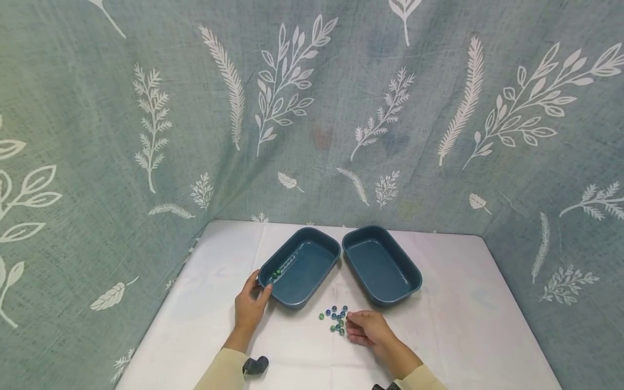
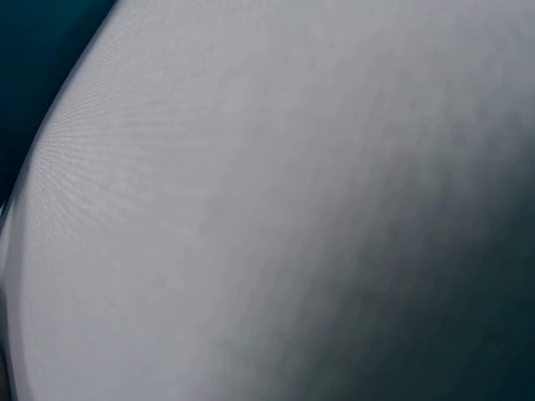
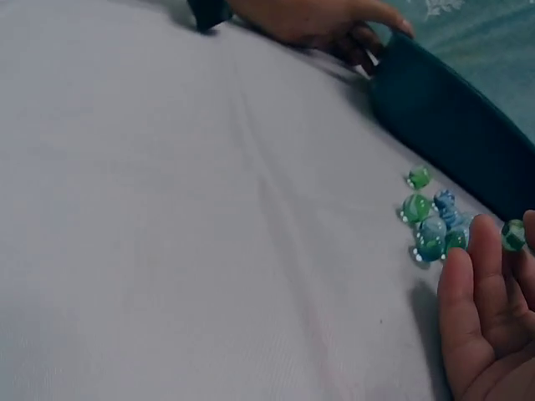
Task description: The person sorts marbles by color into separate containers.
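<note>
My left hand (image 1: 249,309) grips the near-left corner of a dark blue rectangular basin (image 1: 304,271). Inside that basin, green marbles (image 1: 276,273) lie by its left wall. In the right wrist view, a green marble (image 3: 513,236) is pinched between the thumb and a finger of my right hand (image 3: 493,326), its other fingers fairly straight. Seen from the head, the right hand (image 1: 368,329) is beside a loose cluster of blue and green marbles (image 1: 337,317) on the white tabletop. The left wrist view shows mostly blurred white cloth (image 2: 209,209).
A second dark blue basin (image 1: 377,265) stands to the right of the first, angled the other way. The white cloth (image 1: 463,325) covers the table. Green leaf-patterned fabric (image 1: 312,108) hangs behind and along both sides.
</note>
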`<state>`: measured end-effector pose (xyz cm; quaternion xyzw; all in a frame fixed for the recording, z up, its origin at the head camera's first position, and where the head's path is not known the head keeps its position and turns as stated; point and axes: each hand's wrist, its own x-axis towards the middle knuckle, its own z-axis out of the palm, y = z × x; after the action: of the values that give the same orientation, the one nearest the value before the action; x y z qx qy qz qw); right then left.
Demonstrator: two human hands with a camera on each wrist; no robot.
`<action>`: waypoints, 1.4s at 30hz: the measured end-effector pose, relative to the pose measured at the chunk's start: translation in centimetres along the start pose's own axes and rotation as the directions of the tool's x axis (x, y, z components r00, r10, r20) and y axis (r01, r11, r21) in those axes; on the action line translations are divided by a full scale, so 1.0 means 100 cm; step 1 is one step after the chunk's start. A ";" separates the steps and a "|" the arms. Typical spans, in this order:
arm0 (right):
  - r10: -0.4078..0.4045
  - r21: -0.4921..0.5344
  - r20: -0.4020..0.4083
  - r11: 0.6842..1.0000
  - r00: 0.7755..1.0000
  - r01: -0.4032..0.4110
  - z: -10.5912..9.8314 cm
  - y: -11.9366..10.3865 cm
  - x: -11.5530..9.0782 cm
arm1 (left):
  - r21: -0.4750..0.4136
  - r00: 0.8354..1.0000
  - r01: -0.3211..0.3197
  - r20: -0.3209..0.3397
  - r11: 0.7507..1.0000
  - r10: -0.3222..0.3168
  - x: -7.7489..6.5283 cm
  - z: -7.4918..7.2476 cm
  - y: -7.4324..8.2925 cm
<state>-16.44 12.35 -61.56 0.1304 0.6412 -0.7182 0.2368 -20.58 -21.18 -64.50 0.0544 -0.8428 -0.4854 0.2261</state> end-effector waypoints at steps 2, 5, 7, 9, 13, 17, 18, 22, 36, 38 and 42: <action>0.008 0.063 0.025 0.998 1.000 -0.009 -0.001 -0.002 -0.002 | -0.002 1.000 0.002 0.003 1.000 -0.002 0.000 0.000 0.000; 0.013 0.172 0.059 0.985 0.998 -0.023 -0.001 -0.006 -0.004 | -0.004 1.000 0.009 0.007 1.000 -0.009 0.000 0.000 -0.001; 0.020 0.234 0.075 0.972 0.997 -0.037 0.000 -0.008 -0.004 | -0.004 1.000 0.011 0.009 1.000 -0.011 0.000 0.000 -0.001; 0.023 0.279 0.089 0.959 0.996 -0.047 0.001 -0.012 -0.005 | -0.006 1.000 0.014 0.011 1.000 -0.014 -0.001 0.000 0.000; 0.003 0.333 0.119 0.942 0.993 -0.043 0.006 -0.020 -0.004 | -0.009 1.000 0.014 0.012 1.000 -0.014 -0.001 -0.001 0.000; -0.029 0.366 0.141 0.930 0.990 -0.025 0.017 -0.033 0.001 | -0.011 1.000 0.005 0.014 1.000 -0.005 -0.001 -0.002 -0.001; -0.038 0.363 0.142 0.931 0.989 -0.017 0.021 -0.037 0.003 | -0.014 1.000 0.003 0.014 1.000 -0.003 -0.001 -0.002 -0.001; -0.069 0.339 0.129 0.940 0.989 0.022 0.035 -0.055 0.011 | -0.010 1.000 0.002 0.011 1.000 -0.002 0.000 -0.002 -0.003; -0.088 0.388 0.158 0.921 0.984 0.020 0.074 -0.091 0.045 | 0.003 1.000 0.010 0.003 1.000 -0.010 -0.001 -0.002 0.002; -0.087 0.403 0.148 0.915 0.985 0.020 0.078 -0.093 0.049 | 0.008 1.000 0.014 0.002 1.000 -0.014 -0.001 -0.002 0.002; -0.072 0.418 0.116 0.908 0.991 0.017 0.085 -0.097 0.058 | 0.007 1.000 0.010 -0.001 1.000 -0.010 -0.002 -0.002 0.002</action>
<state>-25.31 3.66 -54.83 0.1163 0.4595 -0.8505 0.2280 -20.28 -21.15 -64.32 0.0599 -0.8440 -0.4835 0.2240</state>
